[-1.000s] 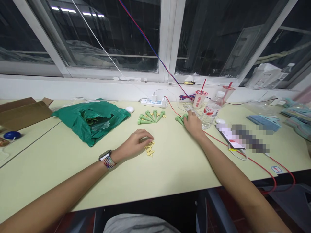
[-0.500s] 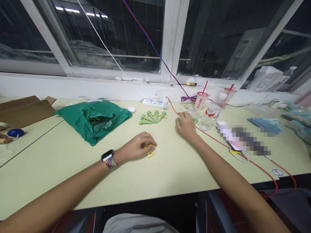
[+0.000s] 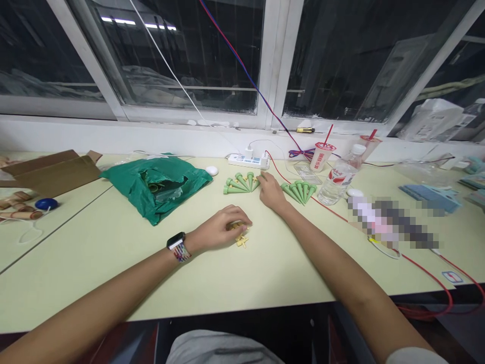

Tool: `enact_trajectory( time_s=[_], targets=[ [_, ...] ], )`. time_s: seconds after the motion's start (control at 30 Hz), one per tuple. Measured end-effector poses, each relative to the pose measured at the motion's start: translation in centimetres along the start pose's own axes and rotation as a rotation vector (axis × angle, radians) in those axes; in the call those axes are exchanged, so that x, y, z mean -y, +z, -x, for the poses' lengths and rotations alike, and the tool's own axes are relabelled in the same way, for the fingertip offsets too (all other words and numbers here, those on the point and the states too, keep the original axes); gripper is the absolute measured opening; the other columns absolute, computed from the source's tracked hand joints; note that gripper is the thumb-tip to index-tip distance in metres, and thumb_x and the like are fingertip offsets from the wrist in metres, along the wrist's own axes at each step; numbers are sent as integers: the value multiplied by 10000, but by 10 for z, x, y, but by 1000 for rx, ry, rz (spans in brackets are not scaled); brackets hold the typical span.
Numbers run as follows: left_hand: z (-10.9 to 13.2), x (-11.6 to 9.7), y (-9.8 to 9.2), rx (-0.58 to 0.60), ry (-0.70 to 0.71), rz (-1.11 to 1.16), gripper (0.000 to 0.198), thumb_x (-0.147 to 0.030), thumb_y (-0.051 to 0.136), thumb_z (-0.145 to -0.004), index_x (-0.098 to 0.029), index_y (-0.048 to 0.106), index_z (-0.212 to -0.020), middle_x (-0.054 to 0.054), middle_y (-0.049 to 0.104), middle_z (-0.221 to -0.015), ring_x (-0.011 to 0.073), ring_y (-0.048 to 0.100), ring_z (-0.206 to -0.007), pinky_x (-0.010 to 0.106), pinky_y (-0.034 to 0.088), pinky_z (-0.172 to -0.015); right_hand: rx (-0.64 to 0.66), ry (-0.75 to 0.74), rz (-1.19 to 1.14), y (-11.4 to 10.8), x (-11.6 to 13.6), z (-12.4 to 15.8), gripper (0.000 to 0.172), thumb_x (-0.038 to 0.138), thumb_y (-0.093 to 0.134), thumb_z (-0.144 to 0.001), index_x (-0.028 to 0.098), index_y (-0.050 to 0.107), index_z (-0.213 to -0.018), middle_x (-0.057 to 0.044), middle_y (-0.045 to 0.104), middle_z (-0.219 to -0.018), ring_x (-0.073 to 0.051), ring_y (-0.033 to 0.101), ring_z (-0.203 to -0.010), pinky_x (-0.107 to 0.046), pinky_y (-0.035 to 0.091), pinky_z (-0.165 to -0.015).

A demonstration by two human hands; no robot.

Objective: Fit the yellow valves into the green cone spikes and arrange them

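Right hand (image 3: 271, 193) slid to green spikes (image 3: 239, 185), left hand (image 3: 222, 230) cupping yellow pieces (image 3: 241, 241)

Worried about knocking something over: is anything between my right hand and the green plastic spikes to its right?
Nothing visible stands there. The right hand rests on the tabletop just left of the green plastic spikes, with no object between them.

Left hand (image 3: 219, 230) on small yellow pieces (image 3: 241, 240); right hand (image 3: 271, 192) between green spike fan (image 3: 240, 185) and second fan (image 3: 299, 191).
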State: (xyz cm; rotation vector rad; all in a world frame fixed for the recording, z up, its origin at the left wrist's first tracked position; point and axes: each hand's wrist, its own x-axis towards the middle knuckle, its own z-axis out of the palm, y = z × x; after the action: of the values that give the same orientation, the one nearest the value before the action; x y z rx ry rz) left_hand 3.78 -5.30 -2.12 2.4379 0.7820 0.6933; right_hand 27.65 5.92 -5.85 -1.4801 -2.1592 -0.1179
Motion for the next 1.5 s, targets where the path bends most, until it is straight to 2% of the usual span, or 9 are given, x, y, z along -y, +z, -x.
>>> enact_trajectory(
  time_s=[0.17, 0.4, 0.6, 0.8, 1.03, 1.13, 1.23, 1.37, 1.5],
  targets=[
    [0, 1, 0, 6, 1, -2, 239, -322, 576, -1028, -240, 764, -1150, 86, 723, -1121, 244, 641, -1124, 390, 514, -1003, -29, -2, 65, -7, 6, 9, 439, 15, 449, -901, 86, 717, -1241, -197, 598, -1393, -328, 465, -1324, -441, 419, -1140],
    [-1, 2, 1, 3, 2, -11, 227, -309, 577, -1025, -240, 762, -1136, 80, 727, -1118, 239, 643, -1120, 383, 515, -1000, 69, 37, 146, -13, 9, 12, 465, -18, 454, -870, 115, 710, -1235, -188, 517, -1510, -306, 443, -1360, -411, 430, -1113],
    [-1, 3, 1, 10, 7, -18, 223, -303, 564, -1032, -239, 755, -1129, 74, 726, -1121, 234, 633, -1127, 379, 510, -1005, 86, 86, 182, -17, 15, 24, 336, 70, 419, -957, 135, 711, -1111, -171, 647, -1207, -290, 571, -1126, -374, 496, -923],
    [-1, 1, 0, 7, 23, -26, 230, -323, 551, -1038, -240, 751, -1116, 77, 727, -1106, 241, 637, -1112, 390, 512, -996, 10, 161, 153, -16, 23, 19, 352, 248, 482, -1026, 130, 590, -1340, -196, 618, -1235, -325, 588, -1110, -409, 486, -943],
    [-2, -2, -1, 8, 19, -29, 235, -339, 551, -1036, -240, 754, -1102, 83, 732, -1088, 249, 650, -1094, 389, 523, -975, 42, 242, 79, -20, 24, 11, 393, 95, 412, -982, 101, 606, -1323, -224, 656, -1193, -323, 625, -1077, -408, 494, -933],
    [-2, -3, -2, -1, -24, -9, 238, -358, 565, -1029, -234, 745, -1122, 89, 728, -1112, 249, 668, -1078, 382, 536, -954, -84, 248, -107, -29, 22, 14, 440, 139, 445, -976, 113, 600, -1388, -183, 677, -1158, -291, 643, -1039, -383, 499, -918],
    [-2, -1, -2, -75, -96, 74, 262, -406, 584, -1022, -231, 697, -1181, 86, 724, -1174, 246, 683, -1092, 375, 543, -959, -181, 259, -497, -37, 29, 23, 455, 231, 518, -953, 117, 626, -1381, -82, 690, -932, -224, 651, -857, -351, 512, -841],
    [-3, 4, -1, -264, -208, 139, 266, -459, 600, -1021, -220, 627, -1136, 60, 723, -1097, 221, 690, -1030, 354, 544, -918, -57, 255, -1113, -36, 53, 46, 513, 387, 658, -879, 127, 656, -1321, 14, 639, -763, -154, 616, -686, -296, 497, -694],
    [-4, 11, 0, -403, -282, 250, 298, -490, 640, -998, -215, 590, -1102, 44, 718, -1017, 207, 711, -977, 339, 555, -877, 93, 252, -1351, -34, 73, 60, 533, 367, 745, -805, 144, 669, -1283, 26, 657, -753, -136, 617, -675, -296, 505, -692]
  ],
)
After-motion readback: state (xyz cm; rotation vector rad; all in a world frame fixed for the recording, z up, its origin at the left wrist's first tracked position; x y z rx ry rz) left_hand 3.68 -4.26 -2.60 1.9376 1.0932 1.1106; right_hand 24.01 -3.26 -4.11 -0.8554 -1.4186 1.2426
